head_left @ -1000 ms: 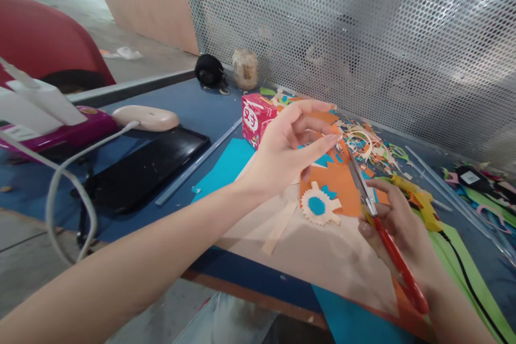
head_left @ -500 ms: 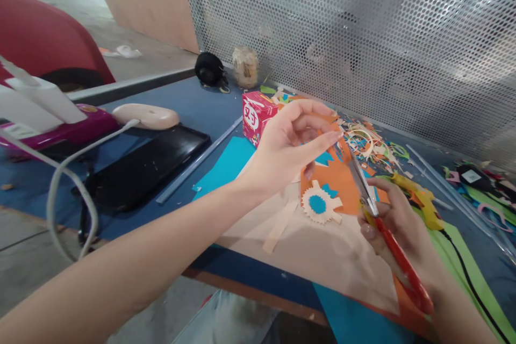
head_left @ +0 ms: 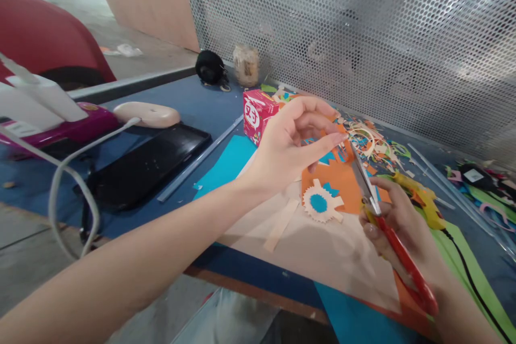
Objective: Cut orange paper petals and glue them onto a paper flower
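My left hand (head_left: 300,137) pinches a small orange paper piece (head_left: 342,145) between thumb and fingers, above the table. In my right hand (head_left: 397,226) are scissors (head_left: 403,258) with red handles, their blades pointing up toward the orange piece. The blade tips are at or very close to the paper; whether they bite into it is unclear. Below lies a cream paper cutout (head_left: 334,207) with a toothed edge and a blue centre, on a pale paper sheet (head_left: 306,252). An orange sheet (head_left: 350,183) lies under and behind it.
A pink box (head_left: 258,114) stands behind my left hand. Paper scraps (head_left: 374,142) pile along the perforated metal panel (head_left: 363,37). A yellow glue gun (head_left: 421,199) lies right of my right hand. Leftward are a black phone (head_left: 149,166) and a white cable (head_left: 91,161).
My left hand and the orange paper piece have shifted slightly to the right. The scissors and right hand have moved a little right and down.
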{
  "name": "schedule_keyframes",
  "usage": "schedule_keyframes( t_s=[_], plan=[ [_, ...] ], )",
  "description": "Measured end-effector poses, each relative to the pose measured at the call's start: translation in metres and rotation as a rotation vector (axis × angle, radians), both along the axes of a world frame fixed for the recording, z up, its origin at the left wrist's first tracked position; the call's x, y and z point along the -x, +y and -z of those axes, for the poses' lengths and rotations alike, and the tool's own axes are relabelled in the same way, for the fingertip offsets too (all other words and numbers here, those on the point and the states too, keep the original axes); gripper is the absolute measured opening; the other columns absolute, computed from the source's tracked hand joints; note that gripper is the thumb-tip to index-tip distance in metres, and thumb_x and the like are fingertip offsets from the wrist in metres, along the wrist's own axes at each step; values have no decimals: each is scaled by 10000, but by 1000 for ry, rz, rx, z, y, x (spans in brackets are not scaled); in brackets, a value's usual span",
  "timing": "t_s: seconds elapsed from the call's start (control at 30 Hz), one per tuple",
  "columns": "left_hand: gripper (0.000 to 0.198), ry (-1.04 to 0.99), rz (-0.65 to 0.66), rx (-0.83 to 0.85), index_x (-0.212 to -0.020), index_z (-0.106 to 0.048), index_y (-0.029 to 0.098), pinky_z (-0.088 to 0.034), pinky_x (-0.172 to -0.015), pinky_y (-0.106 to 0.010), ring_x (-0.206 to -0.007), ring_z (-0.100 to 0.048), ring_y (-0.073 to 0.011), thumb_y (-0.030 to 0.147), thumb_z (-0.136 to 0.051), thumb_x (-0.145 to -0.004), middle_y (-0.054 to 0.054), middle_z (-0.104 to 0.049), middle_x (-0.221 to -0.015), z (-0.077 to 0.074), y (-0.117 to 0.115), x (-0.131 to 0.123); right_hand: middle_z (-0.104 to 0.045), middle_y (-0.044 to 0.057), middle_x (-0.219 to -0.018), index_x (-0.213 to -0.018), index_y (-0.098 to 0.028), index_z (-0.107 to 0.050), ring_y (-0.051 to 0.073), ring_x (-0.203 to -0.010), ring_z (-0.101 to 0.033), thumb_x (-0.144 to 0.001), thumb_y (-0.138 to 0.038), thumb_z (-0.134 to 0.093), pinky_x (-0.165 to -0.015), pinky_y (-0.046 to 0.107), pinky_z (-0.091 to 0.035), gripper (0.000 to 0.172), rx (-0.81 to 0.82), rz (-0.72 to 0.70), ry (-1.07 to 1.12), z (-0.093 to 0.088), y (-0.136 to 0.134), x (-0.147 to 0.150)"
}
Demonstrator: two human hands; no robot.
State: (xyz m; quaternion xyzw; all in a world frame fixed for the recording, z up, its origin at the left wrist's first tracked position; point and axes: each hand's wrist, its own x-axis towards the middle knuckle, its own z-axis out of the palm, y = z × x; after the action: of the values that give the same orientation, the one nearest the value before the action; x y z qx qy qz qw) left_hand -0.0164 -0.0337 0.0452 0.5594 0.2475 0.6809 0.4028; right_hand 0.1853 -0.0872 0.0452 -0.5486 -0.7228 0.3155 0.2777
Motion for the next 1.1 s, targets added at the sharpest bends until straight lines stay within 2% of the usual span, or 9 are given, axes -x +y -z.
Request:
schedule_keyframes(
  t_s=[0.23,0.43,0.6,0.8,0.93,1.1],
  plan=[
    [230,-15,15,-18,-907,-525,184,-463,-373,-147,-592,-619,-97,154,-669,-730,19,-623,-729,-2,-1,-2,-486,-40,-660,-1182,-250,-363,91,-489,-371,-814,-375,-519,-418,196,-332,419,15,-13,16,0,-1,1],
    [221,-16,-6,14,-903,-538,179,-431,-362,-142,-583,-619,-92,170,-682,-735,11,-625,-745,-2,-1,-1,-486,-50,-630,-1199,-245,-349,97,-467,-400,-793,-372,-566,-410,203,-342,478,-1,-90,-3,5,6,-7],
    [204,-20,7,29,-882,-545,172,-429,-371,-150,-544,-596,-76,173,-688,-736,9,-629,-752,-3,-2,-1,-483,-46,-643,-1198,-254,-365,91,-474,-369,-802,-384,-547,-408,200,-308,454,-11,-20,-16,2,1,-3],
    [208,-37,12,30,-875,-552,170,-439,-379,-161,-525,-590,-73,164,-697,-727,8,-635,-750,-3,-2,-2,-485,-46,-646,-1196,-254,-366,88,-478,-386,-820,-361,-526,-411,194,-326,422,-41,-26,-12,1,-2,-1],
    [265,-42,32,26,-940,-550,187,-461,-404,-173,-598,-638,-110,199,-707,-727,3,-648,-773,-3,-2,-2,-486,-47,-640,-1196,-246,-371,80,-470,-383,-825,-346,-525,-398,180,-328,413,-60,-38,-3,1,-1,-1],
    [429,-50,71,33,-1064,-513,253,-487,-450,-179,-746,-674,-156,254,-740,-700,-4,-646,-912,-3,-1,-2,-514,-49,-638,-1178,-256,-383,73,-453,-387,-818,-343,-522,-380,171,-318,396,-73,-14,12,2,0,-1]
  ],
)
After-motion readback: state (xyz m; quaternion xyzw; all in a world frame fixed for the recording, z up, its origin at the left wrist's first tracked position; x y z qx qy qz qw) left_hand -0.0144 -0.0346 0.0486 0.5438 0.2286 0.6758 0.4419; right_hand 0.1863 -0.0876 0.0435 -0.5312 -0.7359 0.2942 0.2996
